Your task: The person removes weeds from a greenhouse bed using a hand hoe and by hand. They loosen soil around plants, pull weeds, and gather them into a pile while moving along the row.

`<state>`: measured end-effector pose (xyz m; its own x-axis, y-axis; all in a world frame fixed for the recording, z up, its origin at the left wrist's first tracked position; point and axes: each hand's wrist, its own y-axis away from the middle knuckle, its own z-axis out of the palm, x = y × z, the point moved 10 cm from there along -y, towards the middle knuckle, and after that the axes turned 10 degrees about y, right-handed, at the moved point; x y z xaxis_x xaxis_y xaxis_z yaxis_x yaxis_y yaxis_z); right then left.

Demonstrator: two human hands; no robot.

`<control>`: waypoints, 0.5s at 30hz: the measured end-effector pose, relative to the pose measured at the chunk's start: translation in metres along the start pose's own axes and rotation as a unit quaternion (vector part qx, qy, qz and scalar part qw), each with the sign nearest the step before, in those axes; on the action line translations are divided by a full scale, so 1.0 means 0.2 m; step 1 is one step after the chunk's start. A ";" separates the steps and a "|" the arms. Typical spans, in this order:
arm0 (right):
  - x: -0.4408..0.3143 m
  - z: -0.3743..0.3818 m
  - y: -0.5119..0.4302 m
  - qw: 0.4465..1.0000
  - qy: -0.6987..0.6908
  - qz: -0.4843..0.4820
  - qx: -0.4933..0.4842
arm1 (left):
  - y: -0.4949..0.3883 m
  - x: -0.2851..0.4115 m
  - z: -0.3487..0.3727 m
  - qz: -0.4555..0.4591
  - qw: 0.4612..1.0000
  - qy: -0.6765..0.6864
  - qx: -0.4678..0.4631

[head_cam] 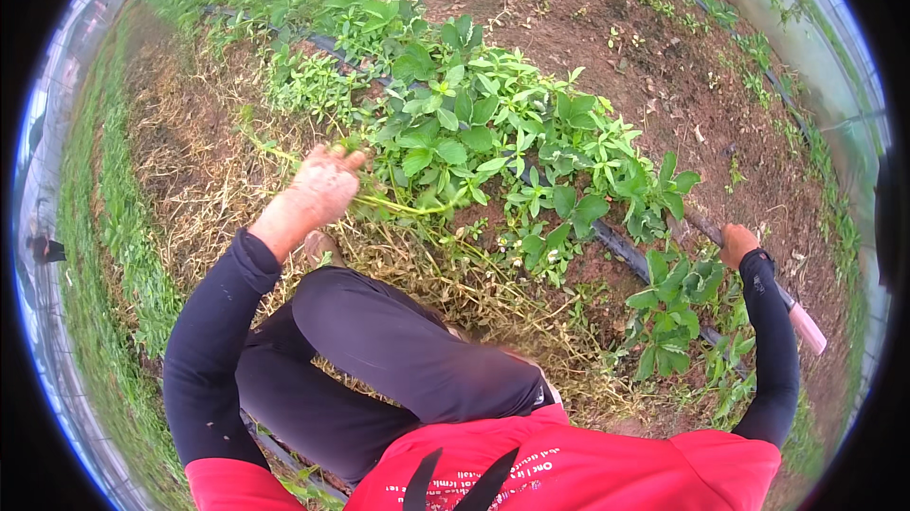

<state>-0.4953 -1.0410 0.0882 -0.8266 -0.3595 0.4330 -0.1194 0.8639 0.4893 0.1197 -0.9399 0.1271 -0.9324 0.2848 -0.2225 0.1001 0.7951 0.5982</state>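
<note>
My left hand [323, 180] is closed around a long green weed stem [405, 208], whose blurred ends stick out on both sides of my fingers. It is over the dry straw, left of a row of leafy strawberry plants [441, 145]. On the far side of the row, my right hand [739, 245] grips the handle of a hand tool [704, 224] with a pink butt end [807, 330]. The tool's head lies low beside the strawberry leaves and is partly hidden, so its shape is unclear. Light-green narrow-leaved weeds [522, 84] grow thickly among the strawberry plants.
A black drip-irrigation hose [620, 249] runs along the row under the leaves. Withered weeds and straw [490, 298] cover the soil by my bent legs [405, 347]. Bare brown soil [569, 27] extends beyond the row. Clear plastic greenhouse sheeting [828, 84] curves along the side.
</note>
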 end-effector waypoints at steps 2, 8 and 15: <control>-0.01 -0.02 -0.01 1.000 -0.010 -0.014 0.005 | -0.12 0.35 0.09 0.095 0.993 -0.003 -0.072; 0.01 0.00 0.00 0.998 0.004 0.005 -0.057 | -0.33 1.17 0.08 0.333 0.940 0.033 0.066; 0.01 -0.03 0.06 1.000 -0.010 0.013 -0.020 | -0.58 1.27 0.04 0.294 0.932 0.031 0.211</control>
<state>-0.4945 -1.0332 0.0989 -0.8403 -0.3287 0.4311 -0.0753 0.8582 0.5077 -0.1260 -0.9559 -0.0041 -0.6906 0.7162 0.1005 0.7150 0.6553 0.2435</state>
